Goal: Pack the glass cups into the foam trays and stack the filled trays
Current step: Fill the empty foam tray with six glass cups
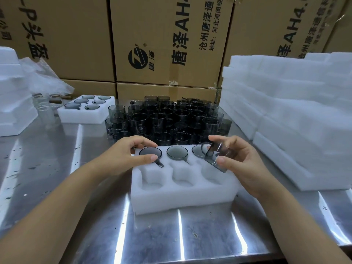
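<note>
Head view: right hand (pixel 240 162) pinches tilted cup (pixel 217 156) above foam tray's (pixel 181 199) near-right pocket; left hand (pixel 129 153) grips far-left cup (pixel 150 152).

Foam tray (pixel 182 195) sits near-centre on the table (pixel 171 241), three cups (pixel 177 152) in its far row, loose cups (pixel 167 121) bunched right behind, filled tray (pixel 85 115) far left, foam stack (pixel 295 121) right, boxes (pixel 167 44) at back.
</note>
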